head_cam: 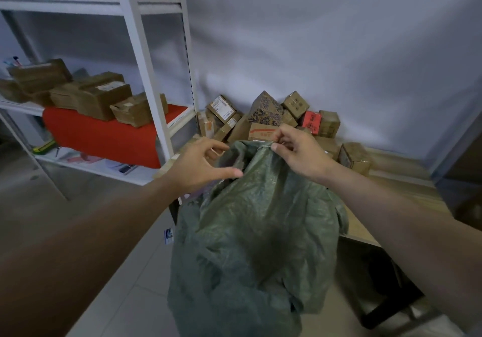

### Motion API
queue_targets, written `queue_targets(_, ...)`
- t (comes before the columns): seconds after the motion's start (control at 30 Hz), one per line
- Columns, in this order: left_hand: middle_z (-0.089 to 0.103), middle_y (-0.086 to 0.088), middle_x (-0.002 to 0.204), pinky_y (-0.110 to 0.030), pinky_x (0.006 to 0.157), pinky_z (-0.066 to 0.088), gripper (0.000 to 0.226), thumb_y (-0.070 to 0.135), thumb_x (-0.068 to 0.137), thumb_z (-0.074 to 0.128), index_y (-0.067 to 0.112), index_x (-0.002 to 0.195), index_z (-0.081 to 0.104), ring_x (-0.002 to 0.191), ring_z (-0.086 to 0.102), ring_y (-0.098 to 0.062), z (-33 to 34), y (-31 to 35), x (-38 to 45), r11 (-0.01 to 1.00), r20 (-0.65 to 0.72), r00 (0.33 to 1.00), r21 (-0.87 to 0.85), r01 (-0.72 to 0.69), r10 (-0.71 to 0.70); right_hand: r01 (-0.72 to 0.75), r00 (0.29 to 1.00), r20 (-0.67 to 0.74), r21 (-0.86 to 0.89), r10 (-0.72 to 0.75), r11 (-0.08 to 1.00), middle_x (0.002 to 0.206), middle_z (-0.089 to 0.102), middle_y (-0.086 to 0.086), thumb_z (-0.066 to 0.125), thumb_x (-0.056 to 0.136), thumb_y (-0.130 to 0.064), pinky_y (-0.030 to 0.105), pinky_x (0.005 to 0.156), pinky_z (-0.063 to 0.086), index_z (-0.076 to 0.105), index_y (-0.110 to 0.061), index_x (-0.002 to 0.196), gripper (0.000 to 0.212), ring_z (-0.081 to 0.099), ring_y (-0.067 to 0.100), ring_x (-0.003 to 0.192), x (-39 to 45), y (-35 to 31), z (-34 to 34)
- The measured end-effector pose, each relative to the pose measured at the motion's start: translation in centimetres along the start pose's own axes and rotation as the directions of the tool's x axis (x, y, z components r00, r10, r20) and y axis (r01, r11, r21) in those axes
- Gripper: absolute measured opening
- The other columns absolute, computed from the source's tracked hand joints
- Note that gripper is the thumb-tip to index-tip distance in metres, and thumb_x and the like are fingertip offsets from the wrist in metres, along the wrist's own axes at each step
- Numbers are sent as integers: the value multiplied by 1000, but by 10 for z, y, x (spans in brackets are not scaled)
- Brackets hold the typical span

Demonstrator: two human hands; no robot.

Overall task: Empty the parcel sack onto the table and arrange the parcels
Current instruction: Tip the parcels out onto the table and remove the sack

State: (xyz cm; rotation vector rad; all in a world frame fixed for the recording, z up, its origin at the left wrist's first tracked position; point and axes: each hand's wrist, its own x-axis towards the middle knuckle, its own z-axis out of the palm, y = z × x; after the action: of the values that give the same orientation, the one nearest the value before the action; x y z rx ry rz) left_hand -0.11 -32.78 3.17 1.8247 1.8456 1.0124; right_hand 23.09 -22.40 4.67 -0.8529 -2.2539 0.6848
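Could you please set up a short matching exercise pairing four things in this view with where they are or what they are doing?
1 green sack
2 right hand
3 red cloth
4 parcel pile

A draped over a shelf
B pinching the sack's top edge
C against the wall on the table
D hanging below both hands

Pairs: 1-D, 2-B, 3-A, 4-C

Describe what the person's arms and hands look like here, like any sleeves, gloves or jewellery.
Both forearms are bare up to the frame edges: no sleeves or cuffs show. The left hand and right hand wear no gloves, and no watch, bracelet or ring can be seen on either wrist or on the fingers, though the frame is slightly blurred. No markings are visible.
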Motion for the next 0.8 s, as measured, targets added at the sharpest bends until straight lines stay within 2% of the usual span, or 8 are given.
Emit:
queue_targets(0.13, 67, 2, 98, -36, 80, 55, 70, 56, 54, 82, 20, 112, 70, 90, 63, -19, 7, 1, 2, 999, 70, 997, -33, 28, -26, -50, 999, -9, -21, 50, 999, 99, 69, 8, 59, 98, -15, 52, 92, 51, 56, -14, 96, 3, 63, 29, 96, -5, 1, -10)
queue_targets(0.3, 67, 6, 74, -18, 60, 49, 20, 23, 80, 80, 9, 92, 75, 61, 57, 3, 26, 4, 15, 999, 19, 1000, -50, 14, -13, -87, 996, -20, -52, 86, 995, 102, 69, 9, 59, 98, -14, 46, 93, 52, 57, -14, 97, 2, 63, 28, 99, -14, 1, -20)
queue_targets(0.37, 71, -5, 83, -21, 62, 54, 10, 14, 87, 72, 5, 92, 72, 67, 62, -4, 22, 3, 20, 993, -60, 996, -98, 60, -66, -104, 994, -28, -107, 102, 989, 96, 66, 6, 58, 98, -13, 41, 87, 52, 56, -15, 95, 4, 63, 27, 95, -19, 7, -31)
queue_targets(0.47, 67, -8, 90, -25, 69, 52, 6, 15, 92, 66, 9, 91, 65, 81, 63, -18, 2, 1, 28, 973, -190, 964, -177, 151, -184, -171, 982, 11, -388, 191, 906, 85, 59, -7, 57, 98, -16, 29, 72, 46, 53, -26, 93, 11, 59, 18, 85, -31, 17, -51)
queue_targets(0.6, 70, -10, 91, -33, 80, 52, 10, 19, 92, 65, 11, 87, 62, 90, 65, -26, 3, 18, 39, 992, -155, 985, -105, 64, -80, -279, 933, -2, -636, 360, 720, 87, 60, -6, 56, 94, -19, 38, 92, 43, 48, -33, 81, 21, 62, 26, 98, -37, 23, -56)
queue_targets(0.67, 71, -11, 93, -36, 83, 51, 10, 19, 93, 65, 15, 84, 60, 92, 66, -27, 9, 30, 41, 990, -139, 989, -141, 27, -46, -315, 923, 4, -567, 385, 761, 107, 66, -5, 64, 91, -26, 45, 106, 39, 56, -37, 97, 15, 59, 25, 112, -35, 18, -53)
queue_targets(0.73, 70, -7, 92, -36, 80, 51, 11, 20, 93, 65, 18, 83, 60, 90, 65, -24, 14, 39, 44, 990, -99, 995, -138, -2, -12, -327, 926, 60, -365, 372, 872, 125, 60, -8, 75, 83, -41, 53, 111, 33, 51, -35, 134, 56, 51, 23, 124, -30, 10, -49)
queue_targets(0.8, 68, 0, 89, -32, 77, 51, 9, 21, 93, 65, 14, 88, 63, 88, 64, -18, 20, 43, 43, 991, -72, 997, -127, -32, 23, -291, 944, 97, -197, 314, 936, 125, 58, -12, 78, 73, -55, 54, 113, 31, 40, -35, 146, 84, 46, 21, 130, -24, -4, -38)
